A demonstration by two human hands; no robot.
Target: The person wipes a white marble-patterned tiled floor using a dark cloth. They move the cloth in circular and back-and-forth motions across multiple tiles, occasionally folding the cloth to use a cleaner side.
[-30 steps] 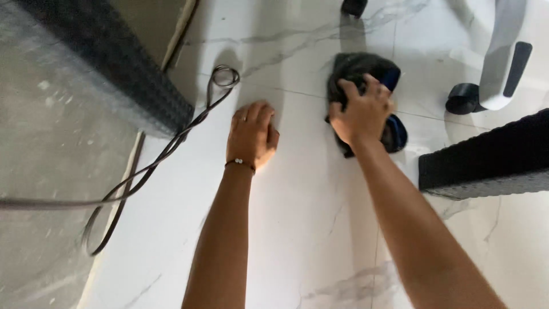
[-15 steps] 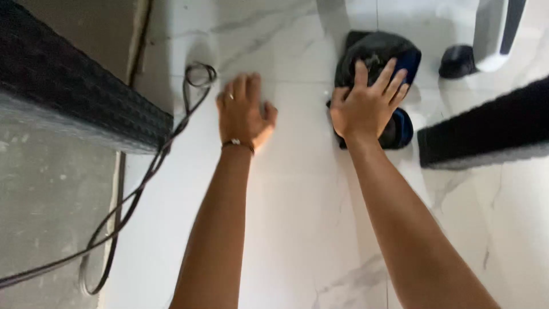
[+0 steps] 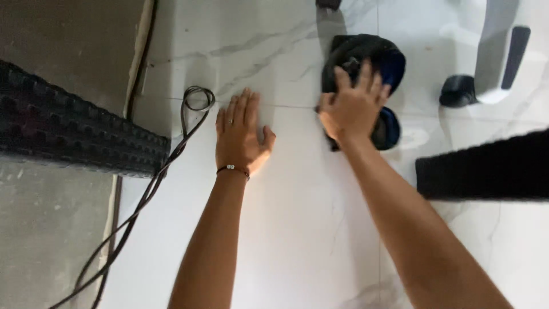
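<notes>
My right hand presses down on a dark grey and blue cloth bunched on the white marble floor, fingers curled over its near edge. My left hand lies flat on the bare floor to the left of the cloth, fingers spread and palm down, holding nothing. A thin bracelet sits on the left wrist and a ring on one finger.
A dark cable loops across the floor at the left, beside a black woven furniture edge. Another black woven piece juts in at the right. A white chair base with a black caster stands at the upper right.
My right hand's fingers went from spread over the cloth to curled on it, and the cloth shifted slightly left. My left hand flattened onto the floor.
</notes>
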